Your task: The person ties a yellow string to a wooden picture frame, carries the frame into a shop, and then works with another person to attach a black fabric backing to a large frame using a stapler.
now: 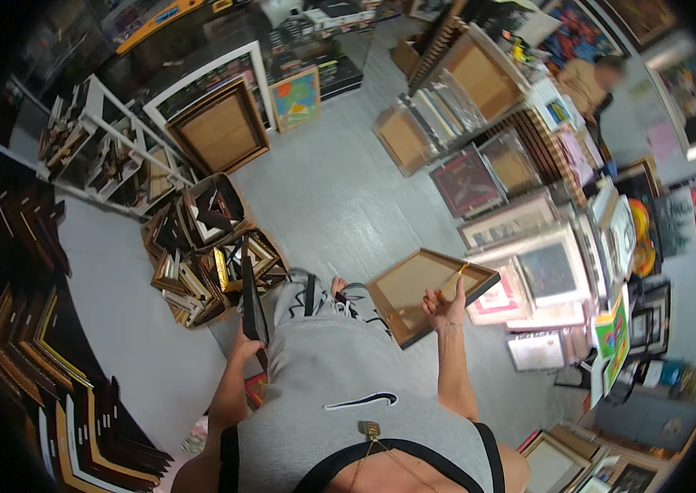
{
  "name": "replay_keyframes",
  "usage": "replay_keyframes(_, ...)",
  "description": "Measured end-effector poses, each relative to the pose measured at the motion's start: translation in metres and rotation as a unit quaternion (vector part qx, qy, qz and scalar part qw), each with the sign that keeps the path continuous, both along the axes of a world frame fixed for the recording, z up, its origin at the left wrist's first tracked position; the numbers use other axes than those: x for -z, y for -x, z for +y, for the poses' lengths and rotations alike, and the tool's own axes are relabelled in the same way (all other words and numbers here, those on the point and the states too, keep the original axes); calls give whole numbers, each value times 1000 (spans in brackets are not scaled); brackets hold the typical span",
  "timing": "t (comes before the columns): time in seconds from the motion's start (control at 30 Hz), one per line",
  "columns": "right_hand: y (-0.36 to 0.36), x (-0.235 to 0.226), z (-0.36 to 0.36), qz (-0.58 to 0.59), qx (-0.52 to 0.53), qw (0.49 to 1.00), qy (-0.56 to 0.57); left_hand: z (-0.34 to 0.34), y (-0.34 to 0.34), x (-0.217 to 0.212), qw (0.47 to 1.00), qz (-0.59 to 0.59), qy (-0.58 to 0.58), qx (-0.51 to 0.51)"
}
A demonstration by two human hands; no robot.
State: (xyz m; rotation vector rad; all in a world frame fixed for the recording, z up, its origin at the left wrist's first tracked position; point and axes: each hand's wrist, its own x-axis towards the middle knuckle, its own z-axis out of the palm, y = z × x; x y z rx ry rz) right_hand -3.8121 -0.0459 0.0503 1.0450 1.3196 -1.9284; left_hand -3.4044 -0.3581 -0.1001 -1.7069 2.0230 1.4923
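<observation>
My right hand [447, 310] is closed on a dark-edged picture frame [401, 283], gripping it near its right-hand side. Its brown, board-like face is turned up toward me, and the frame hangs tilted in front of my right leg. On the other side, my left hand [248, 343] grips the lower end of a second, black frame [253, 292], seen nearly edge-on beside my left leg. Most of that hand's fingers are hidden behind the frame, and its flat face barely shows.
Boxes [147, 238] of frame offcuts stand left of my legs. Corner moulding samples [44, 345] line the left wall. A large brown frame [221, 131] leans ahead. Stacked framed pictures [529, 271] crowd the right; another person [590, 86] is behind a counter at the far right.
</observation>
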Motion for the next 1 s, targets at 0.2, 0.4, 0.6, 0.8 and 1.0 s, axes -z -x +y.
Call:
replay_keyframes(0.2,158,5,-137,-13,-59,997,39,-26,102,-22,990,67,-85,-85)
replay_keyframes(0.4,274,29,-310,-16,-50,998,42,-54,166,24,985,29,-118,-124)
replay_keyframes(0.6,351,105,-456,-38,-87,993,74,-97,209,28,981,14,-108,-158)
replay_keyframes(0.8,382,144,-606,-60,-73,991,95,-110,240,25,974,8,-19,-224)
replay_keyframes(1.0,412,174,-711,-115,-75,985,104,-124,334,17,748,302,-122,-578)
